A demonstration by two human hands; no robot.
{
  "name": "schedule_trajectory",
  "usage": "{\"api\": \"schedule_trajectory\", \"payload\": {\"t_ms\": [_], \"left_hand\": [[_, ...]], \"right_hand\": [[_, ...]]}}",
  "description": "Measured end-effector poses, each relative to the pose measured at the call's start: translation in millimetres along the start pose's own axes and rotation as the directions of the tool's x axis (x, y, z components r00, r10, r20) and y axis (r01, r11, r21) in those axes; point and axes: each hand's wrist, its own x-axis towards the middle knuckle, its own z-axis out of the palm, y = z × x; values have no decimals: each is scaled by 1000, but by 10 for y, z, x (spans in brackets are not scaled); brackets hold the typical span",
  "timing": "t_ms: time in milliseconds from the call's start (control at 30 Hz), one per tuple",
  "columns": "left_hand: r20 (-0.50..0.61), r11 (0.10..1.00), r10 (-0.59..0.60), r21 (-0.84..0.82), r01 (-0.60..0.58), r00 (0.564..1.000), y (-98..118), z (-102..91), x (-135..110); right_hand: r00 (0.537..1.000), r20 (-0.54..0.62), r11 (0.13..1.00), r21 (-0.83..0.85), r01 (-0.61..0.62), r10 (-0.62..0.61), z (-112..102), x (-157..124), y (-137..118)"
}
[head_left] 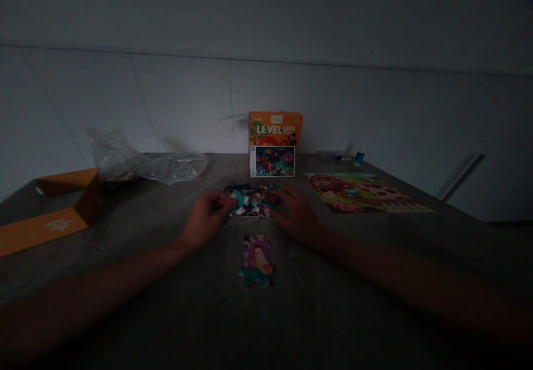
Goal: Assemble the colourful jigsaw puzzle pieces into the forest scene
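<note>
A loose heap of puzzle pieces (254,197), dark, teal, white and purple, lies on the table between my hands. My left hand (208,214) is at the heap's left side, thumb and fingers closed around the edge of a teal puzzle piece (240,200). On the right side, my right hand (297,214) touches the heap with thumb and fingers apart. Nearer to me is a small joined section of puzzle (257,262), purple above and teal below, with a pale figure on it. The dim light hides finer details of the pieces and fingertips.
An orange "LEVEL UP!" box (275,126) stands behind the heap, a picture card (272,162) against its front. Rightward lies an assembled farm puzzle (362,193); a small blue-and-white item (358,158) stands beyond. Leftward are clear plastic bags (175,167) and an open orange box part (45,228).
</note>
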Motion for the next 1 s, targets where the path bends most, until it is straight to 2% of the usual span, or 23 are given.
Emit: {"api": "schedule_trajectory", "payload": {"t_ms": [67, 133, 300, 433, 567, 700, 767, 833, 867, 933, 1000], "left_hand": [[-56, 997, -79, 19, 80, 995, -41, -7, 36], [-96, 991, -117, 47, 122, 988, -67, -16, 56], [-163, 986, -144, 55, 155, 976, -100, -36, 63], [-172, 961, -171, 187, 202, 970, -150, -39, 80], [-132, 933, -237, 245, 263, 963, -189, -42, 98], [-185, 883, -177, 405, 239, 967, -168, -48, 69], [-188, 868, -59, 475, 143, 980, -131, -43, 26], [-70, 891, 113, 448, -70, 991, -83, -31, -32], [21, 897, 199, 399, -191, 980, -60, -23, -62], [194, 883, 324, 289, -370, 926, -25, -6, -115], [304, 863, 375, 230, -449, 876, -11, 8, -148]], "right_hand": [[993, 54, 994, -32, -101, 102, 12, 28, 59], [983, 115, 989, -30, -141, 144, 19, 45, 102], [979, 186, 996, -6, -90, 90, -1, 41, 103], [978, 197, 997, -15, -72, 73, -6, 38, 102], [980, 187, 998, 10, -66, 63, 19, 38, 137], [992, 114, 996, 66, -65, 57, 32, 22, 158], [999, 46, 995, 96, -24, 20, 23, 13, 148], [998, -20, 990, 124, 64, -62, 9, 4, 121], [992, -48, 983, 137, 122, -117, 2, -2, 103], [969, -79, 956, 160, 244, -234, -10, -16, 61], [935, -93, 919, 175, 353, -342, -20, -32, 22]]}}
